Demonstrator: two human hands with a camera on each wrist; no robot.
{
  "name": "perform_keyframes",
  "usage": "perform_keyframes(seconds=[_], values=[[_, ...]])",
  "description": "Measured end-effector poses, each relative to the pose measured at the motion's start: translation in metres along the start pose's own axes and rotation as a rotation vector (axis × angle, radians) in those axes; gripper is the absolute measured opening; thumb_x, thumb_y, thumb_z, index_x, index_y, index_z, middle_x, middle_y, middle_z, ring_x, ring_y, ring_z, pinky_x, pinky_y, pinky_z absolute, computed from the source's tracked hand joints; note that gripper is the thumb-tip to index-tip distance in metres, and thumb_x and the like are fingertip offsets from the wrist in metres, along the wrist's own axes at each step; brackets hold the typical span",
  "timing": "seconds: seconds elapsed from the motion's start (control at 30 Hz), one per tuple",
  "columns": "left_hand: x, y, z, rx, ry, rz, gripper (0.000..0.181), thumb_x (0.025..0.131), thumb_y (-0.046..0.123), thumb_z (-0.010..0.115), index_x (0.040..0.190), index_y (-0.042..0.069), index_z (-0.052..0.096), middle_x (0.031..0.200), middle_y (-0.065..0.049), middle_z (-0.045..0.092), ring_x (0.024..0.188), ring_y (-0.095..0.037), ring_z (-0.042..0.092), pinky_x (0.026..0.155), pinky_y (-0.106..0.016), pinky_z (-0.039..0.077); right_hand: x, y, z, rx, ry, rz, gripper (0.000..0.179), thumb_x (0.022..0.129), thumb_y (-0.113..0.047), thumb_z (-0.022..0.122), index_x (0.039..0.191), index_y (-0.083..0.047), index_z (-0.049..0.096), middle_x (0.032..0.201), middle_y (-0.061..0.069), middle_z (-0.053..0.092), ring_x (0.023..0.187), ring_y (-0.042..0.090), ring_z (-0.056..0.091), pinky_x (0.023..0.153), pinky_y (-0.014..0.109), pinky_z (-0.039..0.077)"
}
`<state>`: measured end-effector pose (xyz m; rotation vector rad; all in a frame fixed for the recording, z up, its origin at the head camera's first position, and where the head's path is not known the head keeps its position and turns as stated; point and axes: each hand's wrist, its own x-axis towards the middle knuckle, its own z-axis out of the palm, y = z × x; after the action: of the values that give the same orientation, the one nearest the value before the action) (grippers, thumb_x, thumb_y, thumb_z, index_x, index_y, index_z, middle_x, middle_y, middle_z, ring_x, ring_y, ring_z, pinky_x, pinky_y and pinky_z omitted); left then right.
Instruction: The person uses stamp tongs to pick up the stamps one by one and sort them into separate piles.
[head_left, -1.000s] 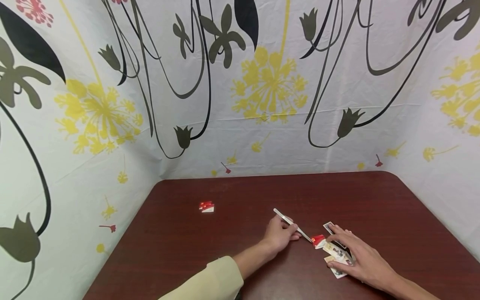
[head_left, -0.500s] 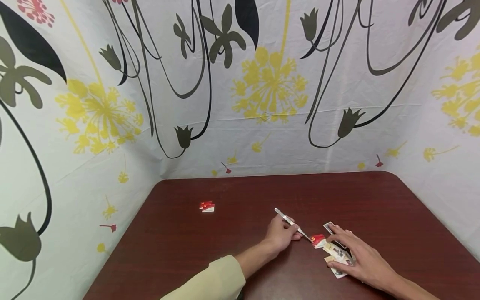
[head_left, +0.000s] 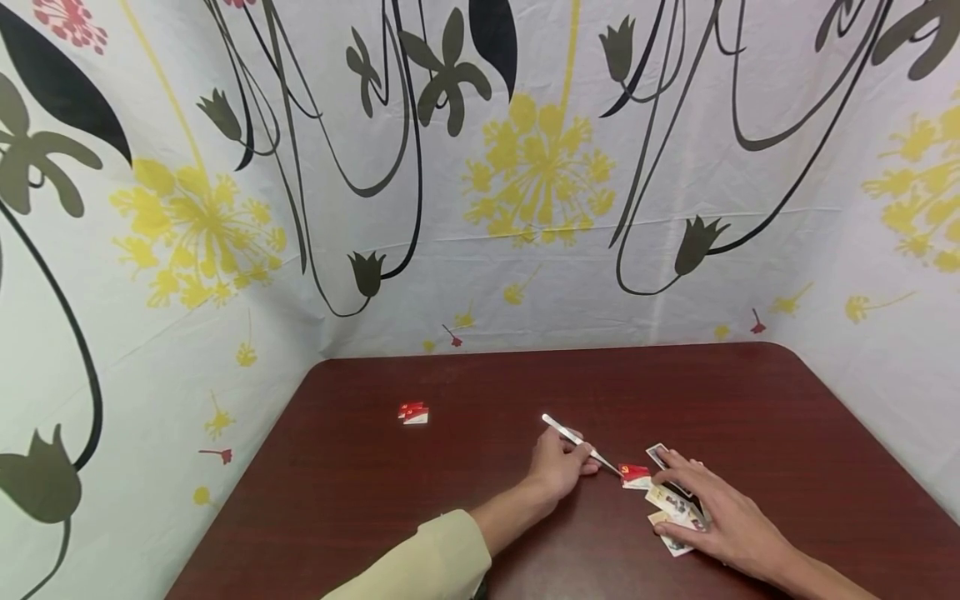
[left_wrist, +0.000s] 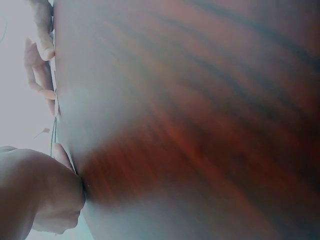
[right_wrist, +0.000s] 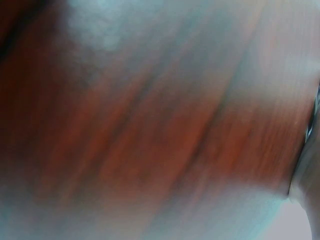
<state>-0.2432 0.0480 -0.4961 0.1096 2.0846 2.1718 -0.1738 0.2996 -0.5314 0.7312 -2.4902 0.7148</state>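
In the head view my left hand (head_left: 557,468) pinches slim white tweezers (head_left: 572,435), tips down and to the right. Those tips meet the left edge of a small red-and-white stamp (head_left: 635,477) on the table. My right hand (head_left: 716,508) rests with spread fingers over several other small stamps; a pale yellowish stamp (head_left: 666,499) shows between thumb and fingers, and a white-bordered stamp (head_left: 656,454) sticks out beyond the fingertips. The palm hides part of the group. The left wrist view shows my left hand (left_wrist: 50,187) at the lower left, with my right fingers above.
Farther back on the left of the dark red-brown table (head_left: 480,387) lies a small overlapping group of red-and-white stamps (head_left: 414,413). A flower-patterned cloth (head_left: 450,208) hangs behind the table and along its sides.
The red-and-white stamp at the tweezer tips has shifted slightly left and turned straighter. My left hand and the tweezers have drawn a little left. My right hand stays put.
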Motion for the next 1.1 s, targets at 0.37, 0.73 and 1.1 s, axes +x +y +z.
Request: perform_keyframes(seconds=[0.37,0.73,1.1], values=[[0.009,0.001,-0.006,-0.062,0.009,0.037,0.018,0.101,-0.008,0.064,0.116,-0.014,0.057,0.09,-0.015,0.068,0.081,-0.033,0.078,0.077,-0.032,0.069,0.0,-0.001,0.0,0.007,-0.006,0.022,0.056,0.079,-0.043,0.095,0.125,-0.025,0.068,0.148,0.015,0.061,0.15,-0.005,0.032,0.123,0.006,0.017],[0.025,0.004,-0.03,-0.069,0.039,0.051,0.016,0.101,-0.009,0.063,0.116,-0.011,0.057,0.09,-0.014,0.067,0.078,-0.025,0.076,0.079,-0.033,0.069,0.0,-0.003,-0.001,0.007,-0.011,0.052,0.061,0.079,-0.046,0.094,0.129,-0.024,0.066,0.15,0.014,0.06,0.149,-0.009,0.031,0.12,0.002,0.016],[0.043,0.014,-0.071,-0.037,0.115,0.093,0.02,0.101,-0.007,0.064,0.119,-0.012,0.056,0.092,-0.018,0.069,0.08,-0.028,0.077,0.078,-0.037,0.069,-0.003,-0.005,-0.001,-0.07,0.022,0.094,0.073,0.075,-0.049,0.096,0.136,-0.024,0.065,0.145,0.01,0.064,0.137,0.006,0.052,0.102,-0.004,0.021]])
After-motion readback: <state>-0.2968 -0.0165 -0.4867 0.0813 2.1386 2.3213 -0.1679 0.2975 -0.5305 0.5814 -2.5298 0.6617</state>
